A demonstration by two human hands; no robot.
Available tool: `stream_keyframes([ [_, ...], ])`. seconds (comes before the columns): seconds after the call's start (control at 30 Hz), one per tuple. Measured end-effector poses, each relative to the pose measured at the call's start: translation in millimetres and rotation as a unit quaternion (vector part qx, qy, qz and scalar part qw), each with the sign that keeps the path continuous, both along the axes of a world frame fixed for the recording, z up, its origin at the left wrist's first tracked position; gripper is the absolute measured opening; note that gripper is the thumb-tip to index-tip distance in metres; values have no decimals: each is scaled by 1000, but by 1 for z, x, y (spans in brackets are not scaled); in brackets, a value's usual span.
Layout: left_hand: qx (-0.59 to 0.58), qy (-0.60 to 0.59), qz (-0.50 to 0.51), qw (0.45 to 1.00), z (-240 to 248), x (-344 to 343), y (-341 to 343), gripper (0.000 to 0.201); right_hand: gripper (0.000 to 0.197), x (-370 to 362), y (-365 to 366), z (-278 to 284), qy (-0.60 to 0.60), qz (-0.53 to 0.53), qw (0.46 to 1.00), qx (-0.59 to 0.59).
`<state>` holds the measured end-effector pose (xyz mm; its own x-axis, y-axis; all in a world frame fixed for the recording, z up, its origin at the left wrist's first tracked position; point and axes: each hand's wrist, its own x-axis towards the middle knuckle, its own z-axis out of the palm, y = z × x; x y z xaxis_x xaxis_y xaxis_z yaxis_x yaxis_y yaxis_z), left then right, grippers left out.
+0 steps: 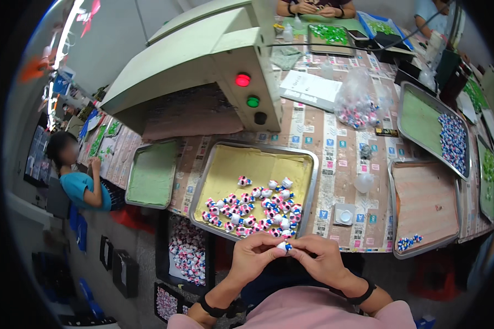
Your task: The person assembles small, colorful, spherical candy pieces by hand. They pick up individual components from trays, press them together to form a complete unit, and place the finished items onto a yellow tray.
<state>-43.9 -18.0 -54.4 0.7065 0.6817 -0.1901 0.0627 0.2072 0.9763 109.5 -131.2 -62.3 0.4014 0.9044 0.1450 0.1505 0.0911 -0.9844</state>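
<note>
Between the fingertips of my left hand (253,254) and my right hand (319,256) is a small white and blue figurine (285,246). Both hands pinch it just in front of the near edge of a metal tray (314,186). Fingers cover much of the figurine, so its details cannot be made out. Many similar figurines (247,203) in white, pink and blue lie loosely on the tray's yellow lining, mostly in its near half.
A cream-coloured machine (203,60) with red and green lights stands behind the tray. An empty-looking green-lined tray (152,175) sits left. At right are a tray of figurines (453,142), a pink-lined tray (425,203) and a plastic bag (359,101). Crates (187,247) stand below; other people work nearby.
</note>
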Motion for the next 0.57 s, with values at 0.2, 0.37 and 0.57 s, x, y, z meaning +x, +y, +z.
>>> stream_keyframes([
  [0.2,355,130,75,923,-4,2,36,22,36,0,16,-11,-134,-107,985,-29],
  [0.37,514,155,132,833,-17,-23,58,29,52,5,1,-14,-91,-93,986,-103],
  [0.57,476,234,365,765,-46,-74,73,70,81,-1,3,-36,130,-19,984,-119],
])
